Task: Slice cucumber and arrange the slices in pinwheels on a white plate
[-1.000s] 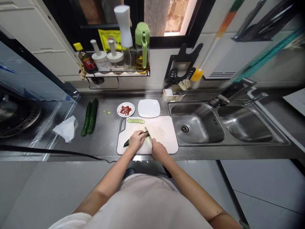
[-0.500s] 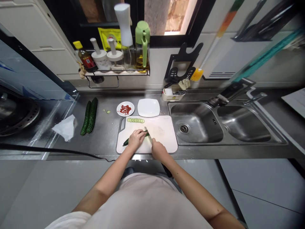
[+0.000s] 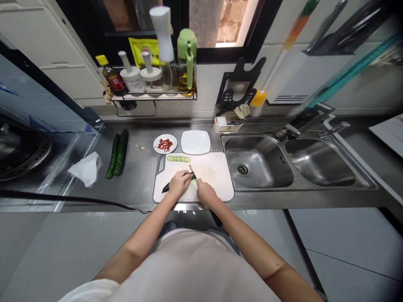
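Note:
A dark green cucumber (image 3: 166, 187) lies slantwise on the white cutting board (image 3: 217, 184), with my left hand (image 3: 180, 183) closed over its middle. In my right hand (image 3: 205, 193) is a knife (image 3: 192, 170), its blade pointing up and left across the cucumber's right end, close to my left fingertips. Near the board's top left edge, several pale green cucumber slices (image 3: 179, 159) form an overlapping row. Behind the board are a round plate of chopped red pieces (image 3: 165, 144) and a square white plate (image 3: 195, 141).
Two whole cucumbers (image 3: 117, 154) and a crumpled white tissue (image 3: 86, 169) lie on the left counter. A double sink (image 3: 261, 163) is at right. Bottles stand on a wall rack (image 3: 157, 97) above; a utensil holder (image 3: 227, 126) stands behind the board.
My right hand and the knife have shifted slightly left, nearer my left hand. The left hand still holds the cucumber, and the row of slices looks the same.

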`<state>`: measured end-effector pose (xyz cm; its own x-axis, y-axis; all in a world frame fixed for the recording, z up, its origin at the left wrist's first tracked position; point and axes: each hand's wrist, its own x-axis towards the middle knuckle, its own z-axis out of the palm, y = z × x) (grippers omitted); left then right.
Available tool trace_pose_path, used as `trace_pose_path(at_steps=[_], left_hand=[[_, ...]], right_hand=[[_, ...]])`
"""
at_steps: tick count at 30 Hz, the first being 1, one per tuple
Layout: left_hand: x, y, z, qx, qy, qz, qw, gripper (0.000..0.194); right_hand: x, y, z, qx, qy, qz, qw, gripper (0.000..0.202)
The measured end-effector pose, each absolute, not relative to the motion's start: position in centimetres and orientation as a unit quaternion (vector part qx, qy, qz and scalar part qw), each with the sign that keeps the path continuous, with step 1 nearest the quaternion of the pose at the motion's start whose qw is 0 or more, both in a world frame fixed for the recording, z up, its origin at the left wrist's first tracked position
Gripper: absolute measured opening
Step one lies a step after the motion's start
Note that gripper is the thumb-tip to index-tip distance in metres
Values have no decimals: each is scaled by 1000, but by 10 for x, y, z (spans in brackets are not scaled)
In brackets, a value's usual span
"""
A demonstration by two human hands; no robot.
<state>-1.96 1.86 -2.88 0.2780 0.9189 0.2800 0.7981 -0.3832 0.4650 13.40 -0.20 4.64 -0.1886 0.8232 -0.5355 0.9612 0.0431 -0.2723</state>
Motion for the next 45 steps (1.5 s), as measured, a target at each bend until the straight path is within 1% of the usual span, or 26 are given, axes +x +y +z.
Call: trace_pose_path(at_steps=[7, 13, 27, 32, 36, 45], left_hand=[[-20, 19, -29, 791, 540, 261, 118, 22], [-19, 19, -29, 789, 543, 262, 119, 22], [-19, 18, -27, 789, 543, 262, 117, 21], [-19, 18, -27, 786, 548, 261, 121, 21], [-18, 18, -25, 783, 549, 262, 126, 21], [-19, 17, -24, 784, 549, 258, 131, 21]], right_hand=[[141, -15, 42, 628, 711, -289, 126, 28], [143, -19, 44, 623, 714, -286, 141, 29], [131, 2, 44, 623, 714, -296, 117, 35], [139, -12, 39, 626, 713, -289, 130, 30], [142, -20, 38, 624, 715, -283, 138, 31], [135, -7, 41, 622, 713, -292, 140, 30]])
